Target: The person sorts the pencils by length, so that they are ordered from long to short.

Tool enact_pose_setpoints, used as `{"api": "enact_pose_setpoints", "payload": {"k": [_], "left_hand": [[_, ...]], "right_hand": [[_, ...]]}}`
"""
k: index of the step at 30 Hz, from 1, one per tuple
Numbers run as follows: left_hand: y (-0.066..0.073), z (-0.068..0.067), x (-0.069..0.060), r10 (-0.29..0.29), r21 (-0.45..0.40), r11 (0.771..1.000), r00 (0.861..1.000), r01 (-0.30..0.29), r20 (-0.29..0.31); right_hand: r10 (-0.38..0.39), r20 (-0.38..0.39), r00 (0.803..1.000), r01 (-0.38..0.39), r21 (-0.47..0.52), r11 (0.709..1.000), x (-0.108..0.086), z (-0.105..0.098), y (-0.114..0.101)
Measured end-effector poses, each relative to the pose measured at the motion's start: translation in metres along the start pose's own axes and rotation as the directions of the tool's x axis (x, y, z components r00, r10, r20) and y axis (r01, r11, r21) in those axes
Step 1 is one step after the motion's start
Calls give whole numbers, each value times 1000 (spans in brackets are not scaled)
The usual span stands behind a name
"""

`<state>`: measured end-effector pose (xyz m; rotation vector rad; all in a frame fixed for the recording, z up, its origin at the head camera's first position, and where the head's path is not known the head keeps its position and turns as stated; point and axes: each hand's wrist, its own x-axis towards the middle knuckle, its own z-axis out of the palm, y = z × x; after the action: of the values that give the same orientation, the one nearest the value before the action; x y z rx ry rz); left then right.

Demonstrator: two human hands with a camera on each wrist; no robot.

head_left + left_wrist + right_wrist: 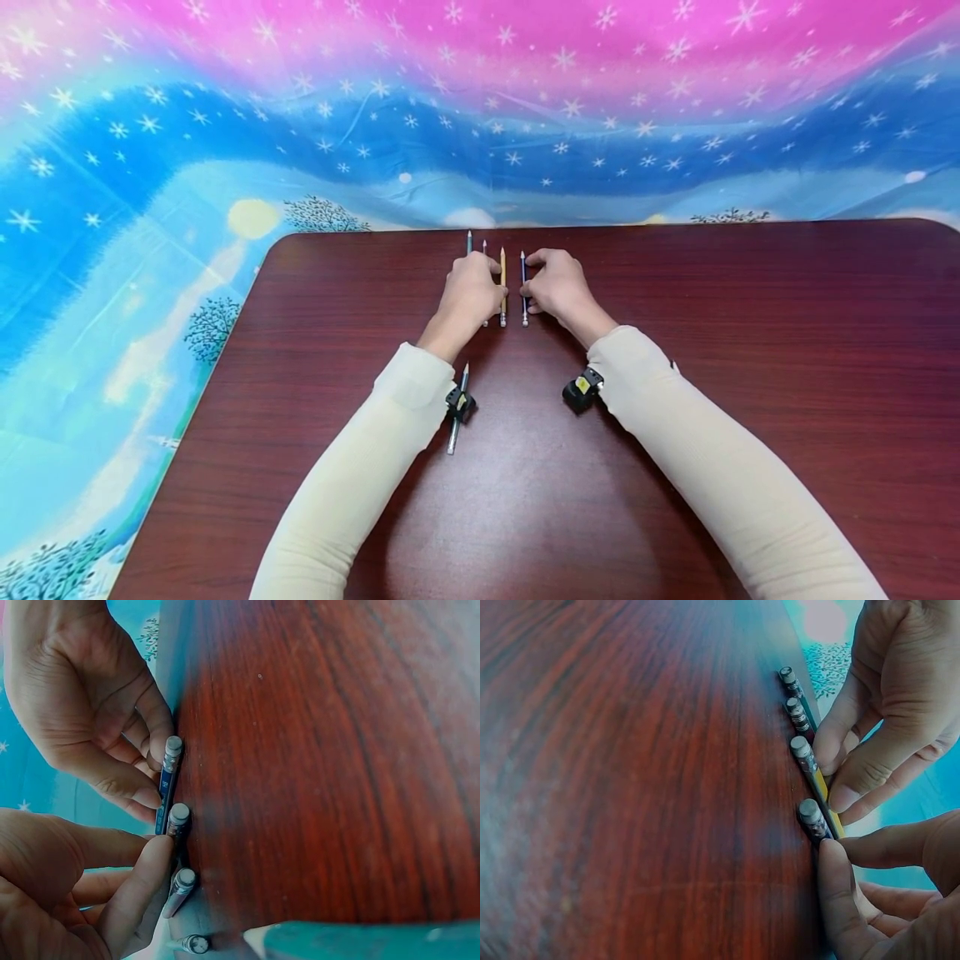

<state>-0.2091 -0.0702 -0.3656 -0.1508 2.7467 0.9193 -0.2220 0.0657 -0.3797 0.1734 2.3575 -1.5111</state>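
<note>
Several pencils lie side by side near the table's far edge, points away and eraser ends toward me. My left hand (472, 287) pinches the yellow pencil (502, 310) with thumb and forefinger; its eraser end shows in the right wrist view. Just right of it, a dark blue pencil (523, 271) is held between the thumb and fingers of my right hand (561, 286). Left of the yellow one are a thin dark pencil (798, 716) and a teal pencil (469, 242), both partly hidden by my left hand in the head view.
Another green pencil (360, 941) lies apart, nearer me, partly covered by my left wrist camera (461, 404). The dark red wooden table (750, 333) has rounded far corners. Behind it hangs a snowflake-patterned cloth (480, 108).
</note>
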Motion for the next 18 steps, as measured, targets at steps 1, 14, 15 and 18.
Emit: {"api": "enact_pose_setpoints", "payload": {"k": [1,14,15,18], "left_hand": [[0,0,0,-2,2,1000,1000,2,0],[1,0,0,-16,-5,1000,1000,16,6],[1,0,0,-15,-9,1000,1000,15,7],[0,1,0,-13,-17,1000,1000,14,5]], "right_hand": [[1,1,1000,-1,1,1000,0,0,0],[7,8,1000,-7,15,1000,-1,-1,0],[7,6,1000,-7,14,1000,-1,-1,0],[10,5,1000,-10,11,1000,0,0,0]]}}
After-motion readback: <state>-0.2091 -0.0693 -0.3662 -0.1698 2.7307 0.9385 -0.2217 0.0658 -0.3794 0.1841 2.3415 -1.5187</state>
